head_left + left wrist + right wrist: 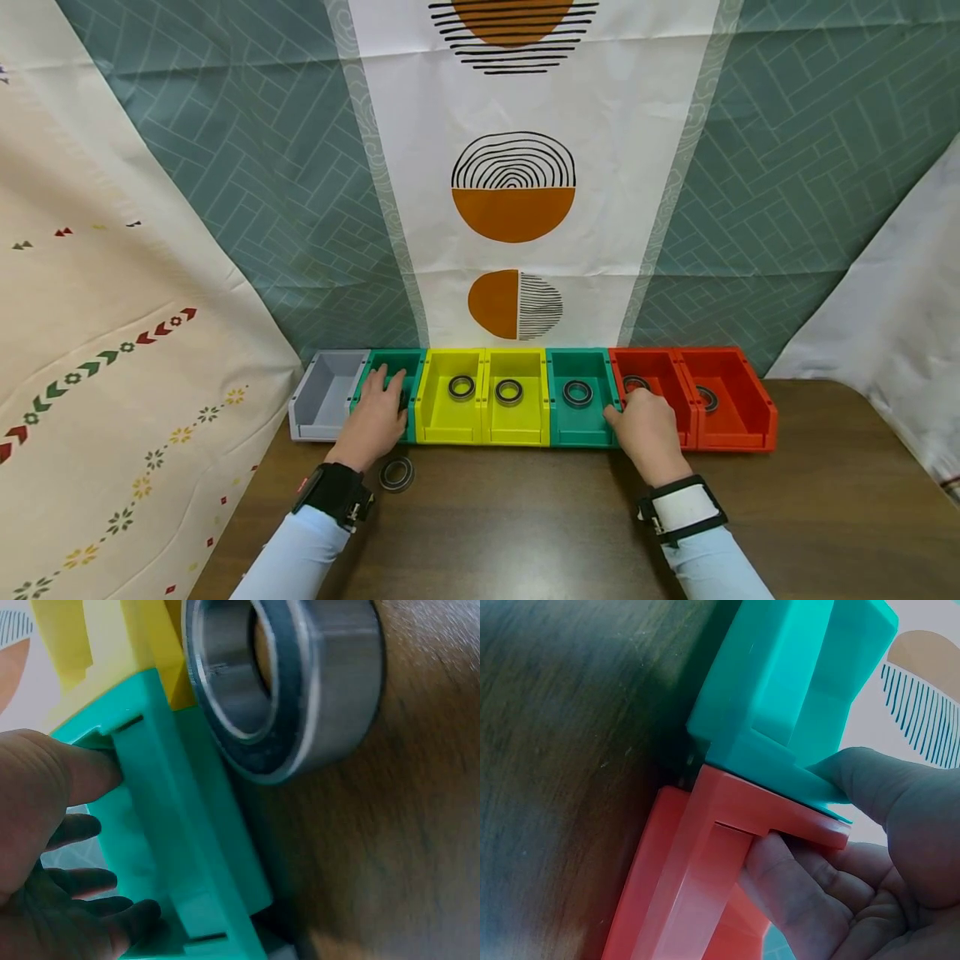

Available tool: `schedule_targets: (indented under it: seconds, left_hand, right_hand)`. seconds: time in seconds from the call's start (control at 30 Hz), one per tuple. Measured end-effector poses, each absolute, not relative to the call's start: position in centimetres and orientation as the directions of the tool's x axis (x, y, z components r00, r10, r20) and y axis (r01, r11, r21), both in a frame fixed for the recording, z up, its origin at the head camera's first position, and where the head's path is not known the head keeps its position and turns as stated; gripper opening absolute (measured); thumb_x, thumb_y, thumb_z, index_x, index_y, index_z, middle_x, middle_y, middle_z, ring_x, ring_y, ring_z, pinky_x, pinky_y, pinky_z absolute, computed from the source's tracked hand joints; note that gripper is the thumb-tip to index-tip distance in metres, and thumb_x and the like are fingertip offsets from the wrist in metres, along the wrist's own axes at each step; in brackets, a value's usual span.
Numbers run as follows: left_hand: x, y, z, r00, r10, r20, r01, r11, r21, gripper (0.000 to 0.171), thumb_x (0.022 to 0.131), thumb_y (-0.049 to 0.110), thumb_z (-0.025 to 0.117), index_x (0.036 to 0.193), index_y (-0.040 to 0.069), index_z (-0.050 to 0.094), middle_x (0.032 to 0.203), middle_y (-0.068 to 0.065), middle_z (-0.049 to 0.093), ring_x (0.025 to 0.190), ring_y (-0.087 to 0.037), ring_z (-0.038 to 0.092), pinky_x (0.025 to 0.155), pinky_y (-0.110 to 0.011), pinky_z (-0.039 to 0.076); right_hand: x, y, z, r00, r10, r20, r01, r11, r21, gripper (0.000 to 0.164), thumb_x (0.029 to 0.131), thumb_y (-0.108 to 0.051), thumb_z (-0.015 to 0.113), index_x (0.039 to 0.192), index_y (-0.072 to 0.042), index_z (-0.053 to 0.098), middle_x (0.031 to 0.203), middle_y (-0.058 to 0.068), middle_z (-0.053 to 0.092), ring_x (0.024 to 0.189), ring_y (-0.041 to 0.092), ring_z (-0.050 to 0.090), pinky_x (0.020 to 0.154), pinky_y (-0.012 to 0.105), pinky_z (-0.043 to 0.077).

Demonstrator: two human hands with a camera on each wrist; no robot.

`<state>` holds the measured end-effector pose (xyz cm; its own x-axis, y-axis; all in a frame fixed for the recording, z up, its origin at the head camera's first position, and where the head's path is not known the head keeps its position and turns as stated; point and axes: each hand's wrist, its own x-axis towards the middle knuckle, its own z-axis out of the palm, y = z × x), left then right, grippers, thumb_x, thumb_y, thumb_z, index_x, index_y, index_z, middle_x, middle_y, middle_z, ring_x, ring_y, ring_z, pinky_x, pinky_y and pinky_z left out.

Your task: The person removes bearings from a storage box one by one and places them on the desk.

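Observation:
My left hand (372, 425) reaches into the left green bin (414, 360), fingers extended over its floor. In the left wrist view the thumb is at the bin's yellow-side wall. Just below this hand a ball bearing (397, 474) lies on the table in front of the bins. My right hand (648, 425) pinches the adjoining walls of the right green bin (585, 432) and the inner red bin (656, 360). Its thumb is on the green side, its fingers on the red side. One bearing (577, 394) lies in that green bin, another (636, 383) in the red bin, partly hidden.
Two yellow bins (450, 429) in the middle hold a bearing each. At the left end stands a grey bin (326, 392). The outer red bin (738, 437) has a bearing (707, 399) by its left wall. Patterned cloth (517, 304) hangs behind the row.

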<state>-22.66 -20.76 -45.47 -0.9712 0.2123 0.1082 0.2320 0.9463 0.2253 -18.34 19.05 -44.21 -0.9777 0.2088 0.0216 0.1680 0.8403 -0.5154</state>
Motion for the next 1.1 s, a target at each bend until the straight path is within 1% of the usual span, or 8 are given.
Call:
schedule_targets:
  seconds: [0.2,0.37,0.47,0.6,0.8,0.97,1.1]
  left_hand:
    - [-23.0,-20.7,-46.5,-0.978,0.197,0.074,0.209,0.949,0.235,0.062,0.090,0.021,0.058,0.143,0.005,0.030,0.147,-0.026,0.016,0.134,-0.042,0.013,0.100,-0.053,0.024]
    - [-23.5,-20.6,-47.2,-0.989,0.145,0.018,0.143,0.939,0.311,0.060,0.091,0.019,0.055,0.144,0.006,0.029,0.148,-0.024,0.014,0.136,-0.039,0.008,0.102,-0.053,0.022]
    - [-23.9,-20.7,-47.4,-0.993,0.118,-0.002,0.109,0.927,0.359,0.061,0.089,0.015,0.056,0.143,0.006,0.030,0.149,-0.023,0.014,0.136,-0.038,0.008,0.102,-0.053,0.022]
    - [-24.2,-20.7,-47.5,-0.995,0.096,-0.017,0.082,0.916,0.392,0.064,0.083,0.008,0.056,0.143,0.006,0.032,0.148,-0.023,0.017,0.136,-0.037,0.012,0.101,-0.052,0.024]
    - [-24.9,-20.5,-47.3,-0.994,0.096,-0.048,0.069,0.918,0.391,0.069,0.078,0.002,0.056,0.142,0.003,0.033,0.147,-0.024,0.021,0.134,-0.038,0.017,0.102,-0.051,0.023]
    - [-25.4,-20.7,-47.1,-0.988,0.098,-0.116,0.045,0.920,0.390,0.068,0.078,0.004,0.056,0.142,0.001,0.033,0.144,-0.025,0.026,0.132,-0.039,0.023,0.101,-0.050,0.026]
    - [-25.4,-20.5,-46.8,-0.984,0.079,-0.160,0.015,0.930,0.368,0.062,0.080,0.007,0.057,0.139,0.003,0.038,0.142,-0.022,0.031,0.129,-0.036,0.029,0.101,-0.050,0.027]
  right_hand:
    - [-18.3,19.1,-44.4,-0.978,0.205,0.031,0.160,0.840,-0.519,0.029,0.085,-0.028,0.063,0.073,-0.003,0.055,0.059,0.008,0.046,0.055,0.021,0.046,0.047,0.032,0.037]
    - [-18.3,19.1,-44.3,-0.977,0.210,0.027,0.166,0.840,-0.517,0.029,0.085,-0.028,0.062,0.072,-0.003,0.055,0.059,0.008,0.046,0.055,0.022,0.046,0.047,0.032,0.037]
    - [-18.3,19.1,-44.3,-0.977,0.211,0.025,0.167,0.837,-0.521,0.029,0.086,-0.028,0.062,0.071,-0.004,0.054,0.059,0.008,0.046,0.055,0.021,0.047,0.047,0.032,0.038]
    - [-18.3,19.1,-44.4,-0.978,0.208,0.023,0.166,0.836,-0.524,0.029,0.086,-0.027,0.061,0.071,-0.004,0.054,0.059,0.008,0.046,0.055,0.021,0.046,0.047,0.032,0.038]
    - [-18.4,19.1,-44.4,-0.978,0.208,0.032,0.161,0.836,-0.524,0.028,0.086,-0.027,0.061,0.073,-0.003,0.055,0.059,0.007,0.046,0.055,0.021,0.047,0.047,0.032,0.038]
    - [-18.3,19.1,-44.5,-0.978,0.204,0.048,0.149,0.837,-0.526,0.029,0.085,-0.026,0.061,0.068,-0.005,0.053,0.057,0.007,0.045,0.053,0.020,0.046,0.046,0.032,0.037]
    - [-18.3,19.2,-44.6,-0.977,0.204,0.059,0.143,0.836,-0.529,0.029,0.085,-0.026,0.061,0.066,-0.006,0.052,0.056,0.007,0.044,0.052,0.020,0.045,0.045,0.031,0.037]
